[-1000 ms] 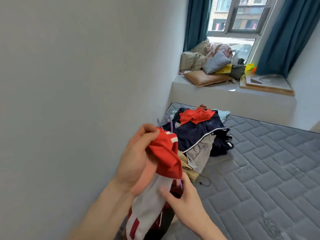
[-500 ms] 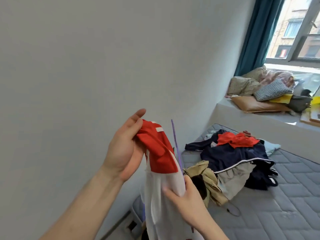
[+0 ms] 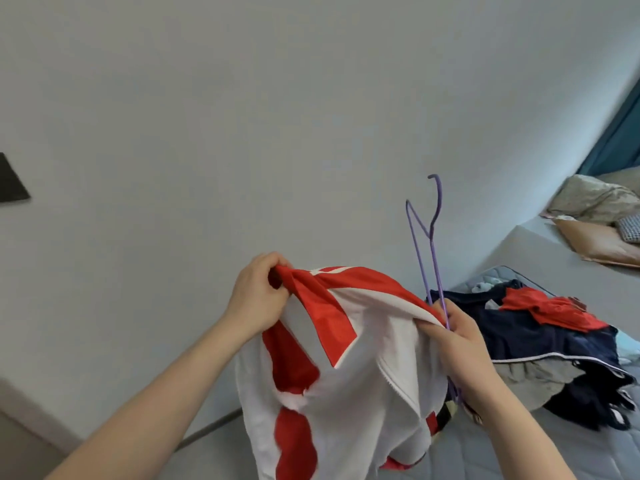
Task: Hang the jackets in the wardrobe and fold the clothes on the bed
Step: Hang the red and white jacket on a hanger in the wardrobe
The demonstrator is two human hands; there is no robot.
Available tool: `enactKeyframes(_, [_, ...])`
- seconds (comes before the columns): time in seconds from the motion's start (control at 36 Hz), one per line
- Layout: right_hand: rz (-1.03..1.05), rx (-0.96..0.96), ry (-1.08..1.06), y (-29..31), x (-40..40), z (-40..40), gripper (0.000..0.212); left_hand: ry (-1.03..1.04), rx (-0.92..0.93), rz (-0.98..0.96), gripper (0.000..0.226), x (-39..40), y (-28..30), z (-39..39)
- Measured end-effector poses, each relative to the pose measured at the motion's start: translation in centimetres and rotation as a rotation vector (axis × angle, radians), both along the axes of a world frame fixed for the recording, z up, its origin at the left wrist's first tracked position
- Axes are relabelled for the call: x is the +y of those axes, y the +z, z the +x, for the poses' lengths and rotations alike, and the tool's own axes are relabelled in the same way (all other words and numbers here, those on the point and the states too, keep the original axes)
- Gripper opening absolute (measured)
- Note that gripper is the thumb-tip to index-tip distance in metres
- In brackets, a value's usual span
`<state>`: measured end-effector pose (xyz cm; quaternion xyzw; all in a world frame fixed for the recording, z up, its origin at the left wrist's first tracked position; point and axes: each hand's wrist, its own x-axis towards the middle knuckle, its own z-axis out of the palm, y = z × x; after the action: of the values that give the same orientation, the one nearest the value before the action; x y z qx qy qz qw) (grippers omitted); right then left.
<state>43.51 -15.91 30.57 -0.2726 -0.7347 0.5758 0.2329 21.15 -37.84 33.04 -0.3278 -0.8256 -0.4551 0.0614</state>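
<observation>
The left hand (image 3: 258,299) is closed on a bunched fold of red fabric at the upper left end of the red-and-white jacket (image 3: 346,358), fingers curled round the cloth. The jacket is held in the air in front of the wall (image 3: 242,116), off the bed (image 3: 512,452), and hangs from the two hands; its top edge runs roughly level between them, and the body drops toward the bottom of the view, so its long axis is close to vertical. The right hand (image 3: 460,337) pinches the white edge of the jacket at its upper right end and grips the purple wire hanger (image 3: 431,258) in the same hold. The hanger stands nearly upright, seen almost edge-on, hook uppermost and curling left, its lower part hidden behind the hand and jacket. The step in hand appears to be the fitting of the jacket onto the hanger; the hanger is not yet inside the garment. The next move probably calls for opening the collar or shoulder with the left hand and feeding one hanger arm in, while keeping the thin wire from twisting. Further right, the pile of clothes (image 3: 540,334) lies unfolded at the wall side of the bed, dark blue, red and grey pieces overlapping. The wardrobe is not in view.
</observation>
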Motion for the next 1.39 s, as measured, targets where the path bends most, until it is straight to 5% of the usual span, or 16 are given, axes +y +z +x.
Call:
enactKeyframes(0.11, [0.007,-0.069,0.093,-0.4,-1.1,-0.5,0.021,0.027,-0.086,-0.027,0.011,-0.5,0.5,-0.3])
enactKeyframes(0.28, [-0.075,-0.134,0.140,-1.7,-2.1,0.4,0.040,-0.167,-0.194,-0.001,0.021,1.0,3.1,2.0])
enactKeyframes(0.47, [-0.153,-0.050,0.284,-0.9,-3.3,0.3,0.074,-0.370,-0.098,-0.126,0.022,6.6,3.1,7.3])
enactKeyframes(0.58, [-0.083,-0.032,0.295,-0.5,-1.9,0.5,0.057,-0.374,-0.115,-0.112,0.026,9.0,3.0,8.8])
enactKeyframes(0.72, [-0.108,0.037,0.095,-0.3,1.0,0.6,0.009,-0.376,-0.093,-0.178,0.031,9.5,2.2,9.4])
enactKeyframes(0.83, [-0.194,0.128,-0.038,-0.5,4.2,0.9,0.048,-0.284,-0.130,-0.267,0.045,8.8,-1.1,10.1])
enactKeyframes(0.97, [-0.198,0.177,-0.031,-0.5,6.9,2.3,0.043,-0.293,-0.193,-0.668,0.035,7.4,-10.8,12.0])
enactKeyframes(1.25, [-0.115,0.084,0.102,-2.9,9.1,5.5,0.053,-0.127,-0.739,-0.351,0.032,10.1,-22.1,20.7])
enactKeyframes(1.39, [-0.064,0.071,0.132,-2.3,9.4,6.7,0.049,-0.198,-0.773,-0.426,0.074,11.8,-24.8,24.5])
